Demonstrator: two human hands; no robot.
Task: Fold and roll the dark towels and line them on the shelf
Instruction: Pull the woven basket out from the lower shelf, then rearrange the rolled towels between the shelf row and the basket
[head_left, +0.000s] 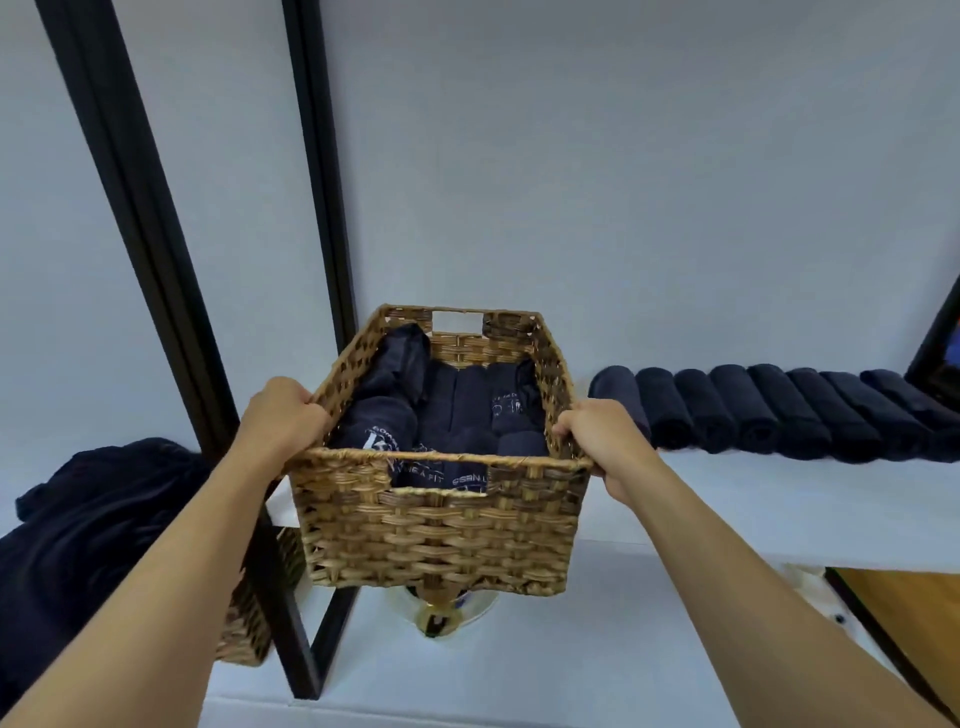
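A woven wicker basket (436, 535) sits at the front edge of the white shelf (779, 499), partly overhanging it. Inside lie several rolled dark navy towels (457, 410) with white lettering. My left hand (283, 415) grips the basket's left rim. On the opposite rim, near the front corner, my right hand (605, 434) holds on. To the right, a row of several rolled dark towels (769, 410) lines the shelf against the wall.
A heap of loose dark towels (88, 514) lies at the left. Black frame posts (322, 176) rise behind and left of the basket. A second wicker basket (249, 618) stands lower left. A lower white surface (571, 649) lies beneath, with a gold-rimmed object (441, 616) under the basket.
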